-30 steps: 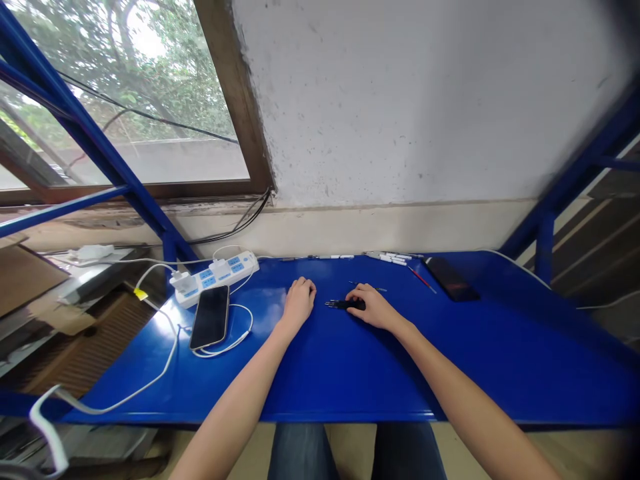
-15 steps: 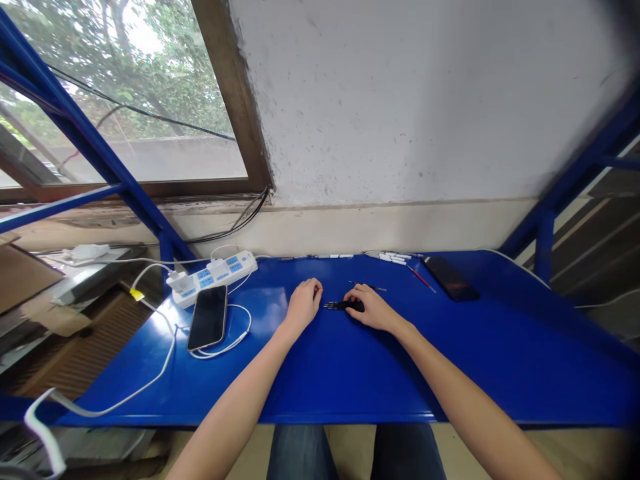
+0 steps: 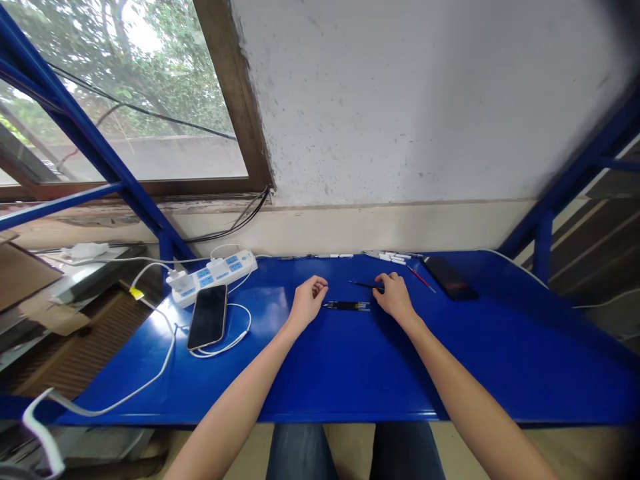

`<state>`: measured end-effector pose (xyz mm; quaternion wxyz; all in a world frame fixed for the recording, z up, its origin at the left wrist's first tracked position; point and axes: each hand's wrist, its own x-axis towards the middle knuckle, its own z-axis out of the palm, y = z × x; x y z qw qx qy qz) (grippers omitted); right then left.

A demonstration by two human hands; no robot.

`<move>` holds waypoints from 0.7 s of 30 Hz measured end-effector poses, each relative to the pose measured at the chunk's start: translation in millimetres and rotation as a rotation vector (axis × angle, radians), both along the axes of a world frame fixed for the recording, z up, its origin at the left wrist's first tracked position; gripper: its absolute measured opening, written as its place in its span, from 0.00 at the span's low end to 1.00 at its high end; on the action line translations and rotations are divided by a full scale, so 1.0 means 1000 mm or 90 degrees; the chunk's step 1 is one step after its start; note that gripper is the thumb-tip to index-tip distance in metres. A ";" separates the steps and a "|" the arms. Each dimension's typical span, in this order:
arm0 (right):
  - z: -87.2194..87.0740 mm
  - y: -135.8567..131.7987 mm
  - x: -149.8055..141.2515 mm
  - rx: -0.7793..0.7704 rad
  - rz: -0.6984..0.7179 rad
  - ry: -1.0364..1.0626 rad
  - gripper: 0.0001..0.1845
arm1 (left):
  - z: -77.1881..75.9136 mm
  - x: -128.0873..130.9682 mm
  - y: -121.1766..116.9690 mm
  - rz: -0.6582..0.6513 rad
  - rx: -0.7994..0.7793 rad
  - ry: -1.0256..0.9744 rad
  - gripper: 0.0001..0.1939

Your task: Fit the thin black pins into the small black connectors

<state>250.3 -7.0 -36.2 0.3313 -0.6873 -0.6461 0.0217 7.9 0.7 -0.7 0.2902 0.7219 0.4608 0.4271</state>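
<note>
Several pen refills (image 3: 347,306) lie side by side as a flat bundle in the middle of the blue table, black in the middle with paler ends. My left hand (image 3: 309,301) is just left of them, its fingers curled together; a tiny dark spot shows at the fingertips, too small to name. Above and right of the bundle, my right hand (image 3: 393,297) has its fingers closed on the right end of a single thin dark pen refill (image 3: 364,285). That refill's tip points left.
A phone (image 3: 208,318) and its white cable lie left, beside a power strip (image 3: 215,277). White pen parts (image 3: 393,257) line the back edge. A red refill (image 3: 421,278) and a black phone (image 3: 451,279) lie to the right.
My right hand has let go of the bundled refills, moved up and right, and closed on the single refill. My left hand has shifted slightly right, its fingers more curled.
</note>
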 end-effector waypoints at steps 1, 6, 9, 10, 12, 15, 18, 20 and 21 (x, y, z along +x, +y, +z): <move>-0.002 0.001 0.002 -0.011 -0.007 0.004 0.08 | -0.001 0.000 0.000 -0.001 -0.012 -0.011 0.06; 0.000 0.003 0.005 -0.045 0.028 0.020 0.03 | -0.006 0.000 0.004 -0.009 -0.056 -0.051 0.08; 0.008 0.002 0.002 -0.058 0.067 0.091 0.04 | -0.007 -0.001 0.005 -0.007 -0.075 -0.076 0.10; 0.010 0.001 0.000 -0.061 0.084 0.142 0.05 | -0.006 -0.001 0.005 -0.008 -0.086 -0.083 0.12; 0.016 0.000 -0.004 -0.069 0.134 0.278 0.07 | -0.005 0.000 0.005 -0.016 -0.117 -0.103 0.17; 0.025 -0.003 -0.011 -0.091 0.210 0.486 0.12 | -0.002 0.000 0.004 -0.032 -0.164 -0.155 0.20; 0.031 -0.005 -0.017 -0.098 0.229 0.653 0.17 | 0.000 0.001 0.002 -0.060 -0.186 -0.227 0.17; 0.034 -0.007 -0.019 -0.103 0.223 0.739 0.19 | 0.001 0.002 0.001 -0.079 -0.198 -0.273 0.16; 0.036 -0.007 -0.020 -0.111 0.220 0.772 0.20 | 0.002 0.002 0.001 -0.085 -0.206 -0.295 0.15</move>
